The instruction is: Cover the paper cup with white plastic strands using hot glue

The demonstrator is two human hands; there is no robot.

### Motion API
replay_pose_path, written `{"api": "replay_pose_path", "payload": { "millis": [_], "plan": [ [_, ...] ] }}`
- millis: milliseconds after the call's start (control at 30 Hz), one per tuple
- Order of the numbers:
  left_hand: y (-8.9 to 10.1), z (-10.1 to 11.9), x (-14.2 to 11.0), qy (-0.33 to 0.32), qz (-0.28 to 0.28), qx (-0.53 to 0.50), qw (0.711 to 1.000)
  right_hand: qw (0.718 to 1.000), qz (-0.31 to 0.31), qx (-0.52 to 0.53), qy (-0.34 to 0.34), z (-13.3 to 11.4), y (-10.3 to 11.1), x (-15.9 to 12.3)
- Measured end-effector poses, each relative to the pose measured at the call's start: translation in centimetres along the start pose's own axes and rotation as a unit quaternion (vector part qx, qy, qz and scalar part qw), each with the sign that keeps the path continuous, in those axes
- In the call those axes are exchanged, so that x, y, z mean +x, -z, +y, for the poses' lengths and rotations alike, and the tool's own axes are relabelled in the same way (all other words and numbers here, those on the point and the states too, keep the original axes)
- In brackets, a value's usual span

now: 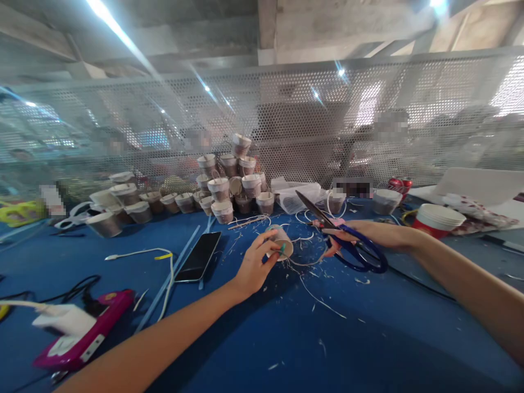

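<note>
My left hand [256, 262] is closed around a small cup [283, 240] that lies tipped, its mouth toward me. A bit of green shows at the fingertips by the cup's rim. Above the table at right, my right hand [341, 237] grips blue-handled scissors [360, 252], their dark blades pointing up and left. A thin pale cord [307, 264] runs from the cup toward my right fingers; whether they pinch it I cannot tell. White cord scraps [323, 305] lie scattered on the blue table around both hands.
Several small pots [221, 188] are stacked behind my hands, with more pots [125, 194] to the left. A black phone [198, 256] lies left of my left hand. A magenta power strip [88, 333] with a white plug sits front left. A red-and-white tub [440, 220] stands right.
</note>
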State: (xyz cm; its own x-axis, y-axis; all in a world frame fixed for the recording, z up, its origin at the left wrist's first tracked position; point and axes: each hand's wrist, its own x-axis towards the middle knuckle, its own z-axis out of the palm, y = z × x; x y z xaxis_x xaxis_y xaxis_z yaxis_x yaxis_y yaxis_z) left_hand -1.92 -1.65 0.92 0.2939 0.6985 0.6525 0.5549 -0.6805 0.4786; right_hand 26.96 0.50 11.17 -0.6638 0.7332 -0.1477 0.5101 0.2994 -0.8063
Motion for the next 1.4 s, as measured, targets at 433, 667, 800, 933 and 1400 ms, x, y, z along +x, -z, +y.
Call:
{"api": "replay_pose_path", "payload": {
  "millis": [433,667,800,933,1400],
  "plan": [
    [0.2,-0.6,1.1,0.156,0.087,-0.275,0.945,0.884,-0.087,0.452,0.085,4.6,-3.9,3.0],
    [0.0,-1.1,1.2,0.168,0.104,-0.275,0.941,0.782,-0.353,0.513,-0.015,7.0,-4.1,2.9],
    [0.2,-1.0,1.4,0.176,0.106,-0.247,0.947,0.719,-0.487,0.496,-0.025,7.9,-4.7,2.1],
    [0.6,-0.8,1.5,0.157,0.082,-0.207,0.962,0.742,-0.469,0.474,-0.07,6.7,-6.7,2.5],
    [0.3,-1.8,1.6,0.156,0.074,-0.194,0.966,0.733,-0.4,0.543,-0.09,3.4,-9.4,3.8]
  ]
}}
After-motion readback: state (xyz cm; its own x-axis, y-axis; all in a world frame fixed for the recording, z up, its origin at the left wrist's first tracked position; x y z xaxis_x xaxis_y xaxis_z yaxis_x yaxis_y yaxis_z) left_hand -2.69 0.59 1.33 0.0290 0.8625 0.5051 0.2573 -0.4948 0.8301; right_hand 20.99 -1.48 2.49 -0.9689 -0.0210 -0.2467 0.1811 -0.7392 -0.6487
